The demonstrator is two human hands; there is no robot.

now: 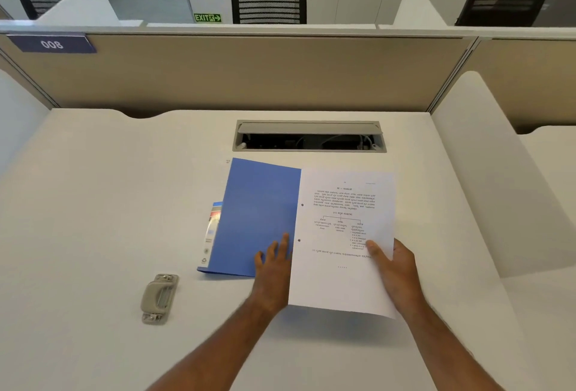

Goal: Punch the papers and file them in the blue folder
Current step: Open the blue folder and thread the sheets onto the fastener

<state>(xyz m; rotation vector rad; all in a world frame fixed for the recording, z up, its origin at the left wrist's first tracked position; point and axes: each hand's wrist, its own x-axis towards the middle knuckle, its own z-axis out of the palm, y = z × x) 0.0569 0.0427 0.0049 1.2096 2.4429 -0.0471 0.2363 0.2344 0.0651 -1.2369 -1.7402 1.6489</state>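
Note:
A blue folder (255, 219) lies on the white desk, its cover partly raised. A printed white paper (339, 234) with two punched holes along its left edge overlaps the folder's right side. My right hand (396, 272) holds the paper's right edge, thumb on top of the sheet. My left hand (274, 266) rests with straight fingers on the folder's lower right part, beside the paper's left edge. A grey hole punch (159, 298) sits on the desk to the left of the folder, apart from both hands.
An open cable tray (308, 136) is set into the desk (109, 203) behind the folder. Beige partition panels (249, 72) close off the back, white dividers (486, 156) stand at the sides. Black office chairs stand beyond the partition.

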